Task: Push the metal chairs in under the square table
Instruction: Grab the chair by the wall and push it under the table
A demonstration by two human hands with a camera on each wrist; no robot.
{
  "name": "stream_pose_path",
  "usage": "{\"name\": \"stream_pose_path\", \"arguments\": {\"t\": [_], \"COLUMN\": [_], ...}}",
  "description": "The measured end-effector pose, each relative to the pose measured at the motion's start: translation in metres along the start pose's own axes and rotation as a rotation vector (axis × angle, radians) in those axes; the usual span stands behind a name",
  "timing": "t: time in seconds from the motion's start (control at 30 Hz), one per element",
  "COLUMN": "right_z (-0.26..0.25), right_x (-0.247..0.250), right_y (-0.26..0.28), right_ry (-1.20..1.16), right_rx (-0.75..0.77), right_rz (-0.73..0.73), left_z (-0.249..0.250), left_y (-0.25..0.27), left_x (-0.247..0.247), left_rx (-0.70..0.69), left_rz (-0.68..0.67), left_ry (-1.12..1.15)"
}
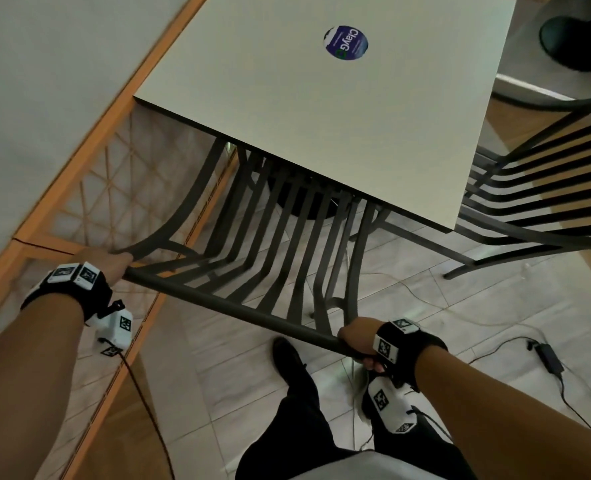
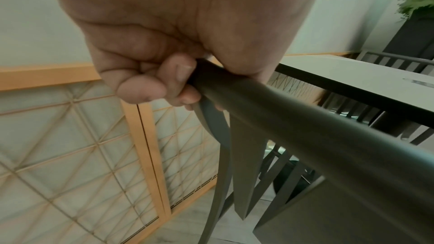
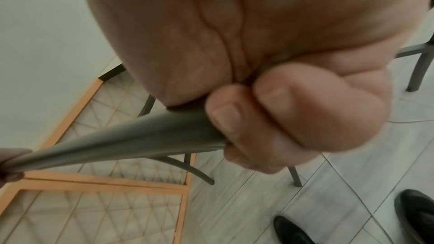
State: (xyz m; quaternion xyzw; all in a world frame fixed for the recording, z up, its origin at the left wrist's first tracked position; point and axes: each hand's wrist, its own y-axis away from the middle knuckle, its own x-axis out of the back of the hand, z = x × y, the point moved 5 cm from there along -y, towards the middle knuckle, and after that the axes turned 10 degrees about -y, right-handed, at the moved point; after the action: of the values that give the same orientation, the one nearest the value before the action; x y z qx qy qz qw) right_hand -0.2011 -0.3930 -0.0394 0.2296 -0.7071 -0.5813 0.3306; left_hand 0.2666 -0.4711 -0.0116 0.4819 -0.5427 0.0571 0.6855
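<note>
While both my hands curl round the top rail of the near metal chair, left hand at one corner and right hand at the other, its slatted seat sits partly under the square table. I judge the frame rigid and fairly heavy, likely to scrape on tile, so the rail ends are the right hold. A lattice screen stands close on the left; a second chair waits at the table's right edge.
</note>
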Motion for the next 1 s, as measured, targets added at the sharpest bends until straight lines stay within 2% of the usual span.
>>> {"name": "stream_pose_path", "arguments": {"t": [0.1, 0.33, 0.53, 1.0], "right_z": [-0.009, -0.01, -0.011, -0.011], "right_x": [-0.018, -0.04, -0.038, -0.049], "right_y": [0.001, -0.013, -0.011, -0.017], "right_ry": [0.003, -0.1, -0.025, -0.053], "right_rx": [0.026, -0.089, -0.09, -0.072], "right_rz": [-0.06, -0.107, -0.128, -0.15], "left_z": [-0.004, -0.022, -0.016, -0.034], "left_y": [-0.003, -0.026, 0.007, 0.005], "left_x": [0.009, 0.015, 0.019, 0.019], "left_rx": [0.014, 0.015, 0.019, 0.057], "left_rz": [0.021, 0.057, 0.051, 0.052], "left_ry": [0.005, -0.008, -0.086, -0.029]}}
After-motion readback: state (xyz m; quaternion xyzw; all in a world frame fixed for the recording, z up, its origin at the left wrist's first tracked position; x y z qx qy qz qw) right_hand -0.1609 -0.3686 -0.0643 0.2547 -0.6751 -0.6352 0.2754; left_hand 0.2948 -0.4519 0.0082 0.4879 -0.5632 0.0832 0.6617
